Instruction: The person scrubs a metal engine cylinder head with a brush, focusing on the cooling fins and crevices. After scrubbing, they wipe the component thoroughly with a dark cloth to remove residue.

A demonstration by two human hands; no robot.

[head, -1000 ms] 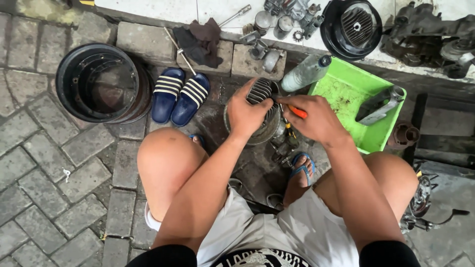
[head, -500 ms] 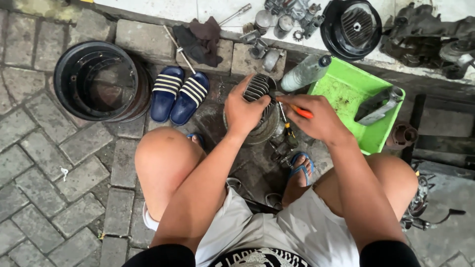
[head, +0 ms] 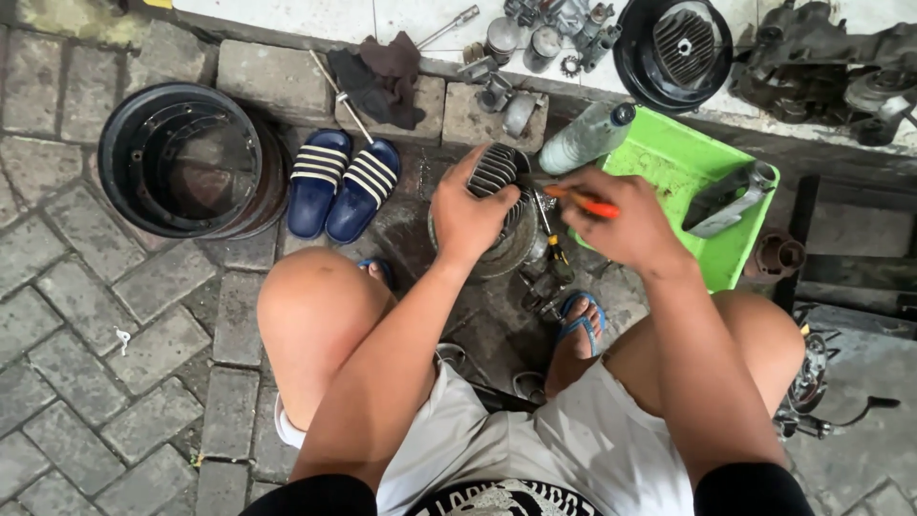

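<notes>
Head view: left hand (head: 470, 216) grip clasps the finned cylinder (head: 499, 174); right hand (head: 621, 222) grip pinches the orange-handled tool (head: 585, 201) beside it.

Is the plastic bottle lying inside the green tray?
No, the plastic bottle lies outside the green tray, against its left rim.

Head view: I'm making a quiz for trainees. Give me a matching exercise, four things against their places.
Things:
1. slippers
2. finned cylinder
3. plastic bottle
4. orange-handled tool

Places:
A. under the left hand
B. in the right hand
C. beside the black rim
D. at the green tray's left edge

Pairs: 1-C, 2-A, 3-D, 4-B
</notes>
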